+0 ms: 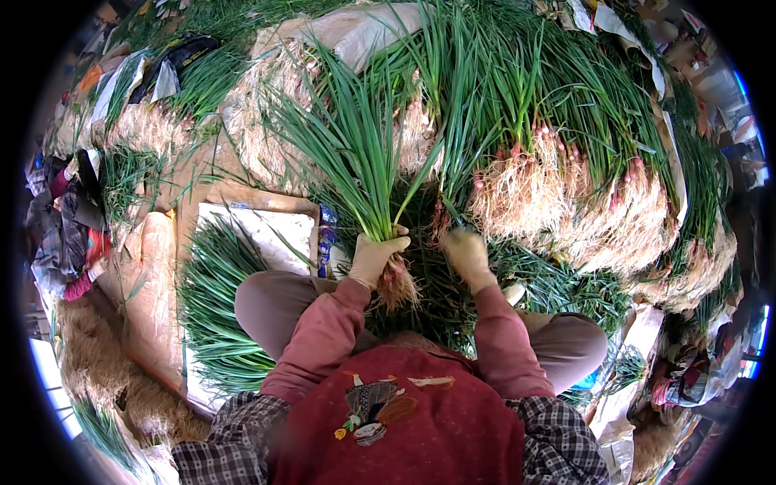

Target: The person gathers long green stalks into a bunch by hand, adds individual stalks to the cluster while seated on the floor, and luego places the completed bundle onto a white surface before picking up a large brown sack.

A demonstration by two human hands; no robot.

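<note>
My left hand (376,257), in a pale glove, is closed around a bunch of green garlic (356,158). The long leaves fan upward from the fist, while the pinkish bulbs and pale roots hang below it. Just to the right, my right hand (467,257), also gloved, is smeared by motion, so its fingers and anything in them cannot be made out. It is close to a few dark, reddish root ends (440,222) that hang from the stalks above. Under both hands lie loose green leaves (432,299) between my crossed legs.
Large heaps of rooted green garlic (558,178) stretch across the far side and right. A leafy pile (218,299) rests on a white sheet (279,230) at the left. Co-workers sit at the far left (69,222) and lower right (687,376).
</note>
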